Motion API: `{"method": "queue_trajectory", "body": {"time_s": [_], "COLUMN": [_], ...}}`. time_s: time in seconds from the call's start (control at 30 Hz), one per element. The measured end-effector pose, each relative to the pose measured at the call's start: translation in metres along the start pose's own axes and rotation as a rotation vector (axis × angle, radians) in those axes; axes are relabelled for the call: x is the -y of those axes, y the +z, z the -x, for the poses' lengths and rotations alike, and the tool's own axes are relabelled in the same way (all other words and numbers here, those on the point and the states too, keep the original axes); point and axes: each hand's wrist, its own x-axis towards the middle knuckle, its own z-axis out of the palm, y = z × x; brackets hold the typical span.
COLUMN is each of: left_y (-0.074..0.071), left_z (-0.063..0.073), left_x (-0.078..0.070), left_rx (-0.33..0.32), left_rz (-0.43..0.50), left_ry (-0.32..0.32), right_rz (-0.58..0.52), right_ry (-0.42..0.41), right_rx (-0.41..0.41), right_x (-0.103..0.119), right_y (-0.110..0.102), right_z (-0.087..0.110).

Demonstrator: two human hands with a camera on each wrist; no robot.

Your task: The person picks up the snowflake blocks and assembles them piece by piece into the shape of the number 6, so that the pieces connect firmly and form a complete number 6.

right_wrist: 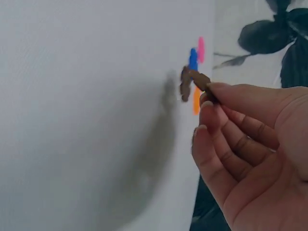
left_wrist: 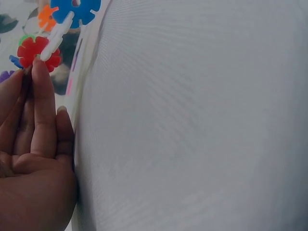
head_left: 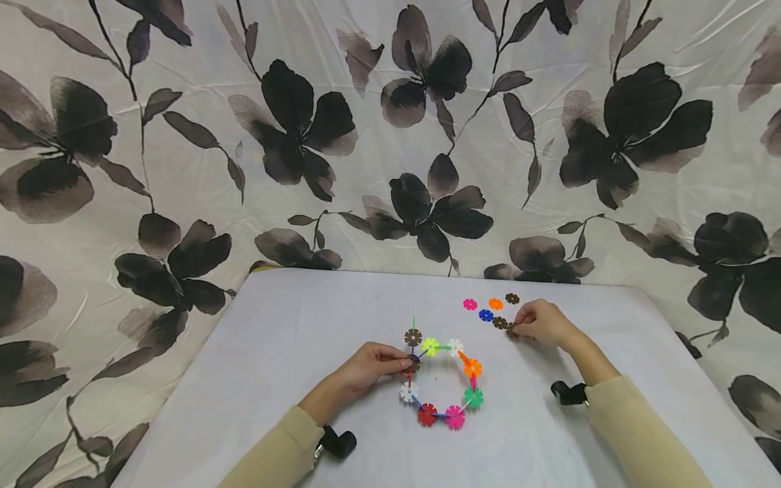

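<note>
A ring of joined plastic snowflake discs [head_left: 454, 417] in several colours lies on the table. My left hand [head_left: 369, 369] pinches a dark brown snowflake disc [head_left: 413, 364] at the ring's left side between thumb and fingers. Above that disc, another brown disc [head_left: 413, 337] sticks out from the ring, with a green disc [head_left: 413, 321] seen edge-on at its top. Beyond my left fingertips in the left wrist view are a red disc [left_wrist: 31, 48] and a blue disc [left_wrist: 77, 12]. Away to the right, my right hand [head_left: 546, 322] pinches a loose brown snowflake disc [right_wrist: 200, 80] by its edge.
Near the table's back edge, beside my right hand, lie loose discs: a pink one [head_left: 470, 304], an orange one [head_left: 495, 304], a blue one [head_left: 485, 315] and two brown ones [head_left: 512, 298]. A floral cloth [head_left: 366, 135] hangs behind the white table [head_left: 274, 325].
</note>
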Motion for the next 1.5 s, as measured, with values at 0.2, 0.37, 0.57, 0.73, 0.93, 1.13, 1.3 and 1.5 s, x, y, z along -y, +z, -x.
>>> {"method": "queue_trajectory", "body": {"time_s": [0.2, 0.37, 0.57, 0.73, 0.93, 1.13, 1.3, 1.5], "left_y": [0.0, 0.001, 0.001, 0.001, 0.001, 0.0, 0.0, -0.001], "left_z": [0.0, 0.0, 0.001, 0.0, 0.0, 0.001, 0.002, 0.001], "left_x": [-0.003, -0.003, -0.002, -0.001, -0.002, -0.001, -0.002, -0.003], "left_rx": [-0.015, -0.011, -0.001, 0.0, 0.001, 0.002, 0.006, 0.01], "left_rz": [-0.018, -0.014, 0.002, 0.003, -0.005, -0.009, -0.019, -0.025], "left_ry": [-0.006, -0.007, -0.001, 0.003, -0.003, -0.018, -0.023, -0.028], "right_rz": [-0.162, -0.262, -0.354, -0.431, -0.468, -0.465, -0.466, -0.428], "right_ry": [-0.122, -0.161, -0.207, -0.25, -0.277, -0.285, -0.29, -0.3], "right_rx": [0.012, 0.01, 0.015, 0.049, 0.071, 0.068, 0.079, 0.08], "right_x": [0.03, 0.061, 0.088, 0.106, 0.12, 0.128, 0.134, 0.135], "right_y": [0.004, 0.018, 0.038, 0.05, 0.062, 0.067, 0.068, 0.067], "right_z": [-0.005, -0.011, -0.023, -0.033, -0.042, -0.045, -0.046, -0.047]}}
